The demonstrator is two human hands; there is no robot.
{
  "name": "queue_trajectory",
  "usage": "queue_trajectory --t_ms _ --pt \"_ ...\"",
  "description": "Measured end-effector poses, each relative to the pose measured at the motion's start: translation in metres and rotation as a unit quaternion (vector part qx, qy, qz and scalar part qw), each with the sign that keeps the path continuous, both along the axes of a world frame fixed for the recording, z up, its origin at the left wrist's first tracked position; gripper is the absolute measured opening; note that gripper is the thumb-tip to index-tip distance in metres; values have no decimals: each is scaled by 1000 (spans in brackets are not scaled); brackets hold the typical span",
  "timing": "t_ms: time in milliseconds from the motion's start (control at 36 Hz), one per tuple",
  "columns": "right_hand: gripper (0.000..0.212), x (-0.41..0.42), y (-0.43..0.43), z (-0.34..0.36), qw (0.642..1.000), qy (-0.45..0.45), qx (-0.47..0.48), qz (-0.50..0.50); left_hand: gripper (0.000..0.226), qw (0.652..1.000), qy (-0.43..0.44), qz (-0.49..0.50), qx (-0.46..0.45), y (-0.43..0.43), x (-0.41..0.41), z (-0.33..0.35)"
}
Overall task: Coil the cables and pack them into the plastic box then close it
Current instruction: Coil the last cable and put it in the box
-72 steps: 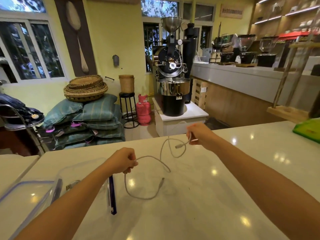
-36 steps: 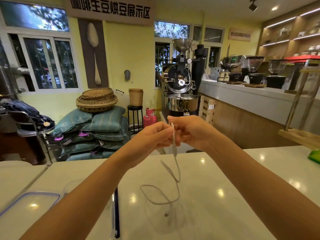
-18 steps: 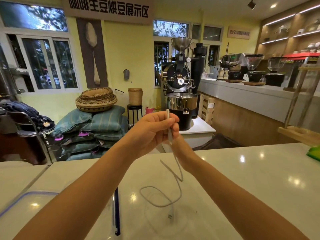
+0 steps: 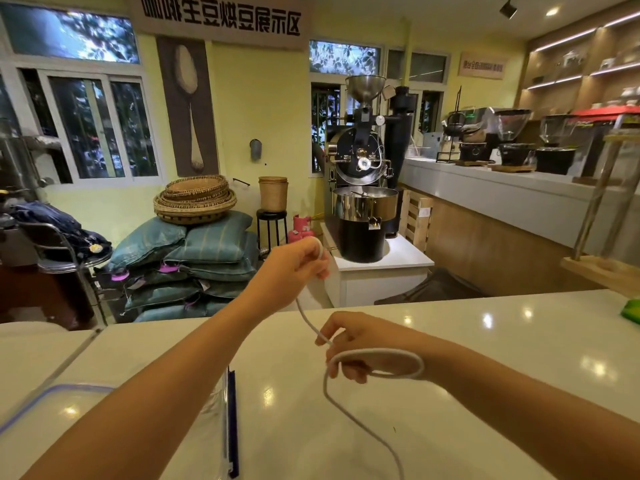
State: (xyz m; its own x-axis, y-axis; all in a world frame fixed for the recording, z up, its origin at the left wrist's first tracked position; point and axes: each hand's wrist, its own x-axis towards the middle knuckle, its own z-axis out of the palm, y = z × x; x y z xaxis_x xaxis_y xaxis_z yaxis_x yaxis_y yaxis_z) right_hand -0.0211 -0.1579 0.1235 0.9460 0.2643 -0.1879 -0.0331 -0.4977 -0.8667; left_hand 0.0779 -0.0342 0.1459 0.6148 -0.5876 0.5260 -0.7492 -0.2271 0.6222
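Your left hand [image 4: 294, 268] is pinching the cable [image 4: 381, 350] aloft; your right hand [image 4: 360, 344], now dropped away above the bench [image 4: 502, 358], is gripping a first loop. Coiling is only beginning; the plastic box [image 4: 223, 427] is waiting under your left arm.

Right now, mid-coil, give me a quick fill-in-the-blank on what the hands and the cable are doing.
1. The raised left hand grips a ____ cable.
2. The cable loops round the right hand, which is held ____ than the left hand.
3. The lid lying beside the plastic box has a ____ rim.

Missing words: white; lower; blue.
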Motion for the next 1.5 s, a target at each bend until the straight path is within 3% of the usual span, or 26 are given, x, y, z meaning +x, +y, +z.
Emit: queue_trajectory --t_ms 111,167,306,389,556,611,722,861,972,1028,1111,1167,1278,1417,1500 --pt "22 -6 -19 18 998 35 -27 50 38 995 -45 30 84 4 -2 -18" --pt "28 -7 -27 27 997 60 14 46 38 992 -37 43 109 5 -4 -24" --pt "18 -4 -44 43 982 85 164 36 38 993 31 36 105 7 -10 -34" --pt "13 0 -51 52 958 92 266 61 34 992 106 -14 72 5 -17 -38" --pt "39 20 -74 55 861 128 471 142 34 983 148 -104 9 7 -29 -34" --pt "48 24 -73 54 837 118 525 96 34 979 160 -125 -2 7 -33 -32" --pt "68 31 -63 45 832 22 551 -62 34 968 201 -149 -4 5 -38 -30" --pt "70 49 -61 20 772 29 628 -94 37 957 247 -143 -55 2 -38 -26" --pt "43 53 -60 0 773 38 614 -156 41 937 302 -138 -107 -1 -34 -21" --pt "40 53 -62 -17 781 73 593 -183 40 925 328 -142 -126 -2 -32 -19" --pt "21 49 -67 -43 850 107 461 -231 38 914 349 -147 -143 -3 -31 -15" --pt "22 44 -71 -57 891 119 345 -270 38 910 356 -152 -151 -4 -30 -12" --pt "14 29 -77 -70 930 138 172 -293 39 902 369 -158 -161 -5 -28 -5" --pt "25 24 -82 -67 933 51 42 -355 38 896 377 -165 -166 -12 -27 1" --pt "29 20 -79 -49 940 26 9 -339 38 896 375 -169 -164 -15 -28 1"
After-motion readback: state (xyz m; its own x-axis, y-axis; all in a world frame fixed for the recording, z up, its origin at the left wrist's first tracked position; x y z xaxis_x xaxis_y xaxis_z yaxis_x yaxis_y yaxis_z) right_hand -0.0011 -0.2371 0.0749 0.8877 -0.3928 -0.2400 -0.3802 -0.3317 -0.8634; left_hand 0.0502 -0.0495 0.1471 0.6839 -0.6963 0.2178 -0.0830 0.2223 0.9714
